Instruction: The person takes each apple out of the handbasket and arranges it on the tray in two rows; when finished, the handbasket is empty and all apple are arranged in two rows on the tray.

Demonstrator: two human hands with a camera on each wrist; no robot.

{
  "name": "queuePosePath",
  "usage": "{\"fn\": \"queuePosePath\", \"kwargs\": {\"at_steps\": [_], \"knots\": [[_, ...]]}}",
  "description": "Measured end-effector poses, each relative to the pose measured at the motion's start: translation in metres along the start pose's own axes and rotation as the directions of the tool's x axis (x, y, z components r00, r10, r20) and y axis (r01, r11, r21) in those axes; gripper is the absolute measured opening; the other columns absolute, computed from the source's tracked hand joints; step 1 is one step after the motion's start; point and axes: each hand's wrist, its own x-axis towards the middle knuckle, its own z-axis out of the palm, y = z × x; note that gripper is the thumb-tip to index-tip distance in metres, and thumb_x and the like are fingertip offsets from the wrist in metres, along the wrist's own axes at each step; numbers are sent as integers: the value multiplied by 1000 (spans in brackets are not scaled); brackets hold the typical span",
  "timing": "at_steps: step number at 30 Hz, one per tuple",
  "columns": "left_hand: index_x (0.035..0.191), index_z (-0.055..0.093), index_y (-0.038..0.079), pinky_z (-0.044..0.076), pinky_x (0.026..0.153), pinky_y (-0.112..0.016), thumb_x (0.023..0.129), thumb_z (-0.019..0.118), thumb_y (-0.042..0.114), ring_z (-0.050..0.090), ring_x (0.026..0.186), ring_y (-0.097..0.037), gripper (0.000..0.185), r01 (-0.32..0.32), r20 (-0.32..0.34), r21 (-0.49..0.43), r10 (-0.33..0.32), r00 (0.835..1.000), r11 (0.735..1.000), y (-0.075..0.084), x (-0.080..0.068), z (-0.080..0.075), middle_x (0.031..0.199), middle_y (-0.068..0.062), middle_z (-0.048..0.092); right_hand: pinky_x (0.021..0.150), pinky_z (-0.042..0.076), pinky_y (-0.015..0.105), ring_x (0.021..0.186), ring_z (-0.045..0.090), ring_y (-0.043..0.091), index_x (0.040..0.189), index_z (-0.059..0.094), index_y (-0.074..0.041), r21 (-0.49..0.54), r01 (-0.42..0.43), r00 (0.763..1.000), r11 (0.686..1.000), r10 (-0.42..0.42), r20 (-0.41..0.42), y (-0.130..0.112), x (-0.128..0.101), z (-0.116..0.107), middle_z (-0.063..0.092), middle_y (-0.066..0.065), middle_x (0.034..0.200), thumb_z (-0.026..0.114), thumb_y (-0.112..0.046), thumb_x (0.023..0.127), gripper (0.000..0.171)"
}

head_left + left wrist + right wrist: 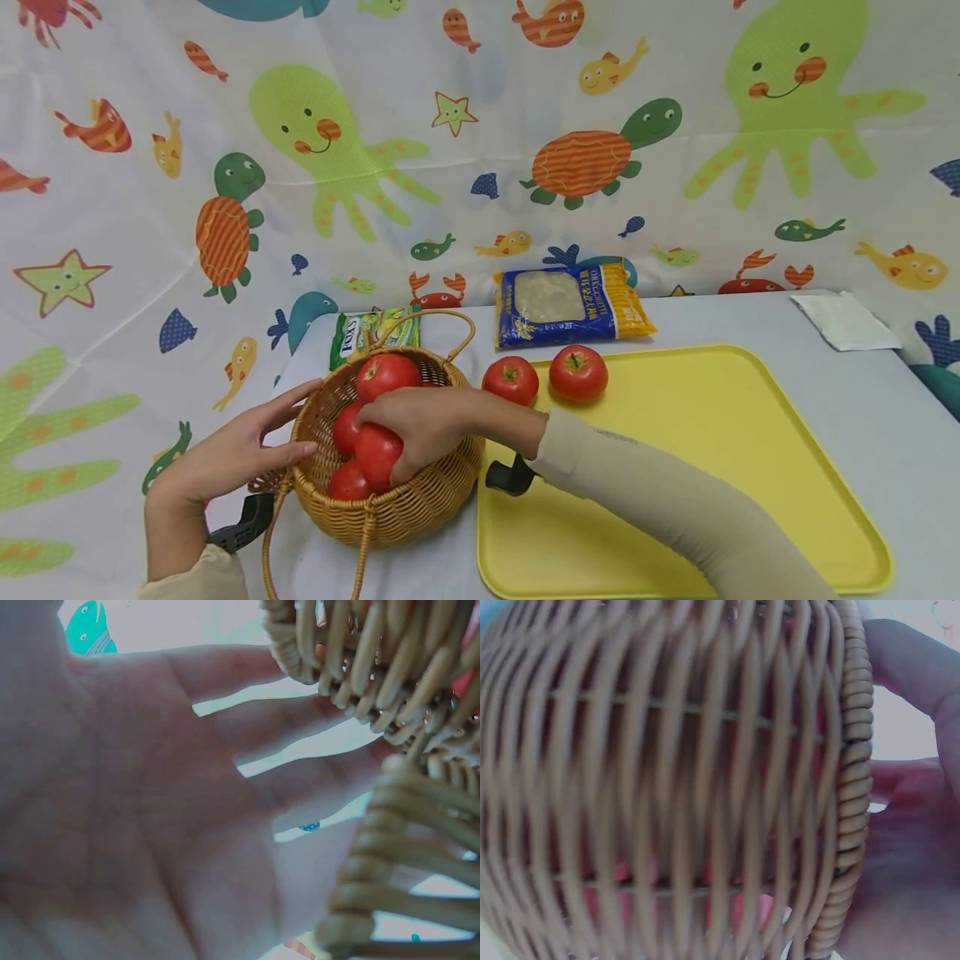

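Your right hand [420, 421] reaches over the rim of the wicker basket [420, 500] with its fingers curled down around a red tomato [377, 457], gripping it from above. Your wrist crosses the basket's near-right rim, and your sleeved forearm runs back from there low across the yellow tray [750, 467]. In the right wrist view the woven basket wall [667, 787] fills nearly everything, with red showing through the weave and only the edge of the hand [922, 825] beyond the rim.

More tomatoes lie packed around the gripped one: one touching it on the left, one below it, and one [387, 373] riding higher at the far side under the arched handle [442, 321].

Your left hand [240, 450] sits on the opposite side of the basket, fingers straight and slightly spread, palm facing the weave, fingertips touching the outer wall. The left wrist view shows the open palm [150, 810] with fingers laid against the wicker.

Beyond your right wrist, two tomatoes [577, 373] rest side by side at the tray's far-left corner. Farther back lie a blue-and-yellow pasta packet [570, 304] and a green packet [371, 332].
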Motion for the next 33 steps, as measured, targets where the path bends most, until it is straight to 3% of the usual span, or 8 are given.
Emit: {"fn": "queuePosePath", "kwargs": {"at_steps": [9,13,18,26,30,33], "knots": [[162,29,18,51,91,-69,98,69,31,28,143,-59,77,-3,4,13,3,1000,1000,2,1,0,159,-25,36,93,50,25,123,50,11,146,49,-18,174,51,985,983,-21,-169,9,-15,4,53,-3,140,79,-21,85,69],[162,29,18,49,92,-70,98,68,31,29,142,-59,76,-16,1,25,16,1000,1000,1,0,-1,159,-25,36,92,50,23,117,54,10,143,49,-18,205,64,974,977,-16,-228,10,-19,5,57,-2,135,78,-21,84,66],[162,29,17,50,91,-69,98,69,29,28,143,-59,76,-22,6,8,22,1000,1000,1,0,0,159,-26,36,87,52,21,114,55,10,141,50,-21,267,83,971,960,-17,-239,12,-21,7,59,-3,131,80,-20,84,64],[162,28,17,52,90,-67,98,68,29,25,143,-60,77,-8,14,-10,8,1000,1000,3,0,0,160,-26,33,88,51,22,114,54,10,140,50,-22,263,79,959,961,-1,-283,13,-21,10,57,-3,132,78,-20,83,63],[162,28,17,53,89,-67,98,68,30,25,143,-60,77,1,16,-9,-1,1000,1000,3,1,0,160,-26,33,87,52,22,116,54,10,140,48,-25,331,116,962,936,-23,-272,16,-22,10,56,-3,134,79,-20,85,64],[162,28,17,53,88,-67,98,68,30,24,143,-60,77,9,19,-15,-8,1000,1000,3,1,0,160,-26,33,90,52,23,119,52,10,142,47,-27,374,161,950,913,-41,-309,18,-25,9,53,-4,137,81,-21,85,67]]}}
